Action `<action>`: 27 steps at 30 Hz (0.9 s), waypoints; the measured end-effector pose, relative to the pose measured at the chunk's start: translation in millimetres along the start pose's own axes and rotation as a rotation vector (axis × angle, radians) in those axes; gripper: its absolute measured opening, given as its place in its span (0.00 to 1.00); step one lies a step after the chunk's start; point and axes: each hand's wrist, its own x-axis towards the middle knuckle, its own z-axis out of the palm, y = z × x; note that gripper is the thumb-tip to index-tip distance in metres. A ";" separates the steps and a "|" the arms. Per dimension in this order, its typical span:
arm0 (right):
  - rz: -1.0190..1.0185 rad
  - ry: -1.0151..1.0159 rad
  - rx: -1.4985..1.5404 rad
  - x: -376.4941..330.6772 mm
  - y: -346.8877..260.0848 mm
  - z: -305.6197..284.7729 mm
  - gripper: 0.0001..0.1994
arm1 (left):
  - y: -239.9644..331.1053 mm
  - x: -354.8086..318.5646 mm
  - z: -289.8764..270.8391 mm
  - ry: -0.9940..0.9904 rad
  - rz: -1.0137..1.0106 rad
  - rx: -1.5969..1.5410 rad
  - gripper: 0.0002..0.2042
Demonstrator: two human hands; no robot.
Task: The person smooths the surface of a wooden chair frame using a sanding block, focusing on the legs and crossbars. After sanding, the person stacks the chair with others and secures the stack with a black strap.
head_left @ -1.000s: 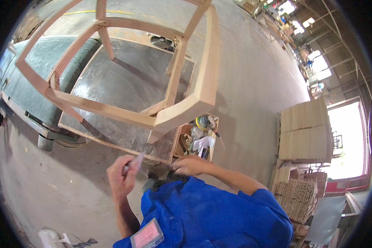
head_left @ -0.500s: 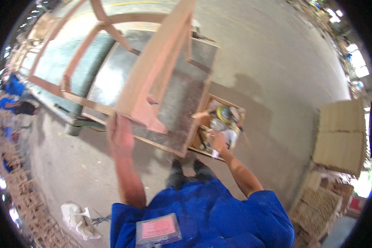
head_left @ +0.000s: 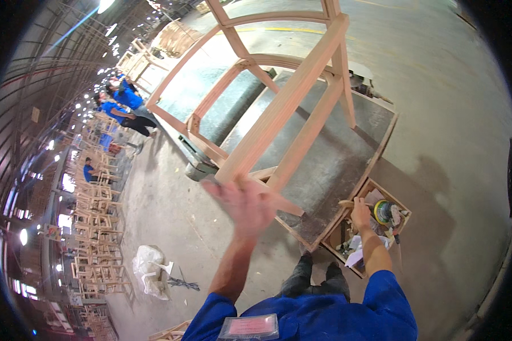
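A bare wooden chair frame (head_left: pixel 290 102) lies tipped on a dark-topped work table (head_left: pixel 347 165). My left hand (head_left: pixel 246 206) is at the near end of its broad rail, fingers stretched out against the wood and slightly blurred. My right hand (head_left: pixel 360 216) is down in a wooden tool box (head_left: pixel 404 200) beside the table, its fingers closed at a short tan wooden piece (head_left: pixel 346 203) by the box's edge. Whether they grip that piece or something under it is hidden. A round sander with a yellow-green rim (head_left: pixel 383 212) and white paper (head_left: pixel 358 253) lie in the box.
A padded greenish table (head_left: pixel 210 102) adjoins the far left side. A white plastic bag (head_left: pixel 151 270) and a dark cord (head_left: pixel 183 283) lie on the floor at left. Beyond stand rows of chair frames (head_left: pixel 96 227) and people in blue shirts (head_left: pixel 125 99).
My left hand has loosened from around the rail's end, its fingers now stretched. My right hand has moved up beside the tan wooden piece. The view has swung left.
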 end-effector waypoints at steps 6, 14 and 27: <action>-0.115 0.305 0.210 -11.2 -16.2 -41.7 0.10 | 44.8 -151.5 11.7 -0.574 0.269 -0.212 0.22; -0.122 0.347 0.368 -31.1 -10.1 -92.7 0.11 | 100.2 -84.1 -11.3 -0.326 -0.251 -0.461 0.52; -0.080 0.062 0.413 -83.8 -9.0 -75.0 0.15 | -0.2 68.2 -3.7 -0.246 -0.530 -1.247 0.42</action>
